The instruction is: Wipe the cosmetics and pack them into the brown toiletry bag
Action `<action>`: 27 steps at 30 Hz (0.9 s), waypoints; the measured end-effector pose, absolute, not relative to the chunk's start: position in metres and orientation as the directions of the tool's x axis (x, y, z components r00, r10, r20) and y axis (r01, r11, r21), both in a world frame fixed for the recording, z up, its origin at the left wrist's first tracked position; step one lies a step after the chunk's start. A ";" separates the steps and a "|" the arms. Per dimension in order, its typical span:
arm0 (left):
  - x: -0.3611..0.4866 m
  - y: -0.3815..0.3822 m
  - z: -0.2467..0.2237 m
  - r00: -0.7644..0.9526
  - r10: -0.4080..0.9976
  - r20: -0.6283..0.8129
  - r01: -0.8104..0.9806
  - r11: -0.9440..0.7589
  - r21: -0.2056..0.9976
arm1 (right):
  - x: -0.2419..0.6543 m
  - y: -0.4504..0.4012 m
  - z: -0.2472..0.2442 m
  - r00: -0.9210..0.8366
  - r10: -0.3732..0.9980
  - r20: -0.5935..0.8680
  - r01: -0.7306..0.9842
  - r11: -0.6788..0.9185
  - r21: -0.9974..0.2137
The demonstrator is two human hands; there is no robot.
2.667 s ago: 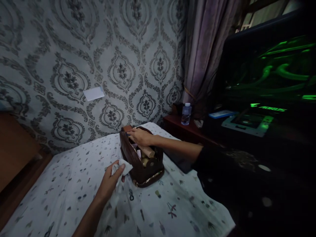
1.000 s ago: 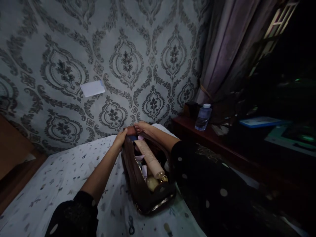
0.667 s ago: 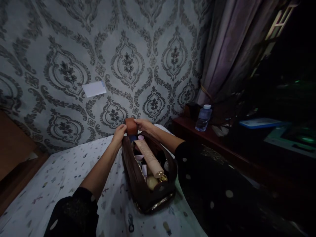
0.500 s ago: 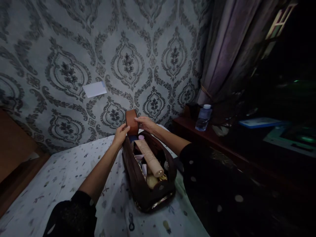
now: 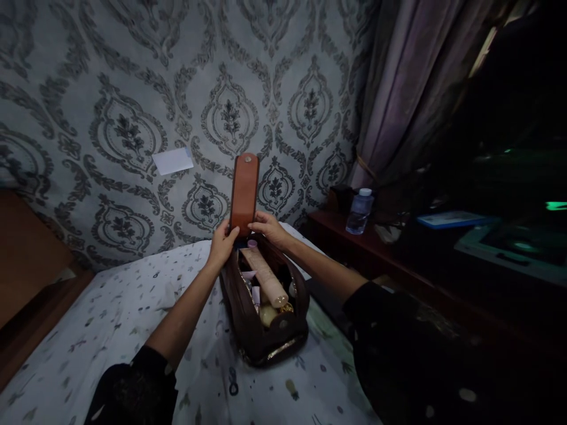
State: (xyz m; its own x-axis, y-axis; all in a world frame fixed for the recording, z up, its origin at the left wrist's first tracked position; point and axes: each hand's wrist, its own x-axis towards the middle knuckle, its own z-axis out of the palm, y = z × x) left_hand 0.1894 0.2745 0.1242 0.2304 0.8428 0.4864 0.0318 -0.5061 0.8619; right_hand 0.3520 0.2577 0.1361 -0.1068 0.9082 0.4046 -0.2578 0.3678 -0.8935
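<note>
A dark brown bag point(image 5: 252, 348) stands unzipped on the patterned sheet. Inside it lie a beige tube point(image 5: 266, 275), a pink cap point(image 5: 252, 243), a pale round item point(image 5: 267, 315) and other small things. An orange-brown strap point(image 5: 245, 189) with a metal snap near its tip rises upright from the bag's far end. My left hand point(image 5: 222, 245) pinches the strap's lower left edge, thumb on its front. On the lower right edge, my right hand point(image 5: 271, 229) grips it with fingers closed.
A clear bottle with a white cap point(image 5: 359, 211) stands on a dark red ledge point(image 5: 323, 221) at the right. A white card point(image 5: 172, 161) is against the patterned wall. A brown box point(image 5: 31, 254) is at the left, and a blue-edged object point(image 5: 454, 219) lies far right.
The strap, earlier folded over and short, now stands straight up with its snap showing. Both hands remain at its base, my left thumb now across its front. The view has shifted slightly.
</note>
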 end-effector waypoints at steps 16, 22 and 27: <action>0.186 0.196 0.134 0.329 0.698 0.636 0.327 -0.716 0.617 | 0.363 0.201 0.133 -0.122 0.880 0.458 0.023 0.464 -0.886; 0.186 0.160 0.130 0.378 0.630 0.678 0.373 -0.774 0.512 | 0.368 0.169 0.124 -0.111 0.825 0.554 0.183 0.565 -0.804; 0.183 0.127 0.122 0.441 0.624 0.646 0.504 -0.767 0.397 | 0.370 0.144 0.110 -0.033 0.796 0.605 0.291 0.587 -0.756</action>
